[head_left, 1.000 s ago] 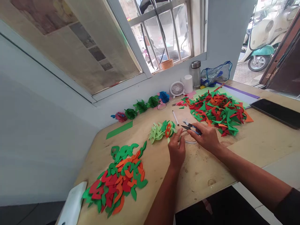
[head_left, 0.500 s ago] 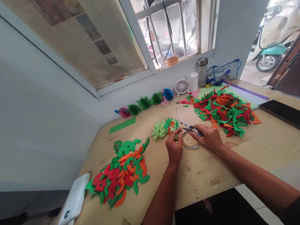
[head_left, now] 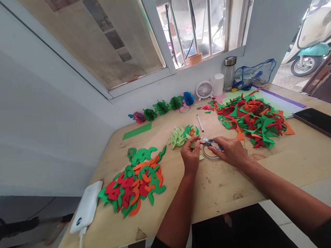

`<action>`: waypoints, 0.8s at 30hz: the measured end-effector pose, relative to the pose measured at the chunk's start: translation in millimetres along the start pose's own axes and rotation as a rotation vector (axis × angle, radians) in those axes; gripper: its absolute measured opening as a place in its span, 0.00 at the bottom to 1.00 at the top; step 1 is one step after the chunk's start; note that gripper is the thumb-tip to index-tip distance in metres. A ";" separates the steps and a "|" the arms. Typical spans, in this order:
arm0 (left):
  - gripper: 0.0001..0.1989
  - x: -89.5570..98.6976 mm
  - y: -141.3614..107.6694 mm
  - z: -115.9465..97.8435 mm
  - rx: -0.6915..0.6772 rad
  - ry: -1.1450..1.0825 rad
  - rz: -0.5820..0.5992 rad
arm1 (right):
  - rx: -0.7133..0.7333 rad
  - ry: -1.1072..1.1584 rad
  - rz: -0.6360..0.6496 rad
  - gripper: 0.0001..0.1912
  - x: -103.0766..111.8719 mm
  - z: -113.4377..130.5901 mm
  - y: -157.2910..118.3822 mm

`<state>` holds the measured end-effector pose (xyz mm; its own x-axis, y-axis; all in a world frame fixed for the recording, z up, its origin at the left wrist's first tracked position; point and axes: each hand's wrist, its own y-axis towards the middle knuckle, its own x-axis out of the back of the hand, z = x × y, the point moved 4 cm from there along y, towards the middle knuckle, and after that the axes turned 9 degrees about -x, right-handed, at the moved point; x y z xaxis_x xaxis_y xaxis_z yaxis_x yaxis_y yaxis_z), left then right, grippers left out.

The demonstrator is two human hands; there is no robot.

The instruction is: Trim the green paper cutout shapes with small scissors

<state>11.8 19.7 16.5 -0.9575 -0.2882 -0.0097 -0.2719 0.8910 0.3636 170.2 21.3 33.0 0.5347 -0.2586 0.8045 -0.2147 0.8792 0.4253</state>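
My left hand [head_left: 190, 154] is closed in a pinch on a small light green paper piece [head_left: 192, 145], mostly hidden by the fingers. My right hand [head_left: 230, 150] grips scissors [head_left: 207, 144] with dark blades and bluish handles, their tips close to my left fingertips. Under the scissors lies a pale ring [head_left: 210, 156]. A light green scrap [head_left: 201, 157] rests on the table beside it. Just beyond my left hand are a heap of light green cut shapes [head_left: 177, 137] and a small cluster of green and orange ones [head_left: 191, 131].
At left spreads a pile of green, red and orange cut shapes [head_left: 137, 182]; at right, a heap of offcuts [head_left: 256, 119]. A white pen [head_left: 200, 123], small fan [head_left: 204, 90], glass bottle [head_left: 229, 74], phone [head_left: 317, 119] and power bank [head_left: 86, 206] lie around the table.
The scissor blades have come closer together near my left fingertips. A light green scrap now shows on the table below them. The whole view has shifted slightly.
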 end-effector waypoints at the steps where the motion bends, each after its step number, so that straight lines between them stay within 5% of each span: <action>1: 0.13 -0.1 0.2 0.3 -0.002 0.005 0.002 | 0.003 -0.005 0.003 0.19 -0.3 0.1 -0.1; 17: 0.09 2.3 0.0 -1.7 -0.056 0.154 -0.031 | 0.020 -0.027 0.075 0.18 -5.7 1.0 -1.4; 24: 0.10 0.4 2.4 0.4 0.106 -0.063 -0.114 | -0.211 0.209 0.078 0.20 -1.8 -11.1 6.1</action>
<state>10.7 21.9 17.0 -0.9231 -0.3701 -0.1045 -0.3846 0.8868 0.2565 177.0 31.6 29.6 0.6847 -0.1182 0.7192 -0.0990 0.9625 0.2525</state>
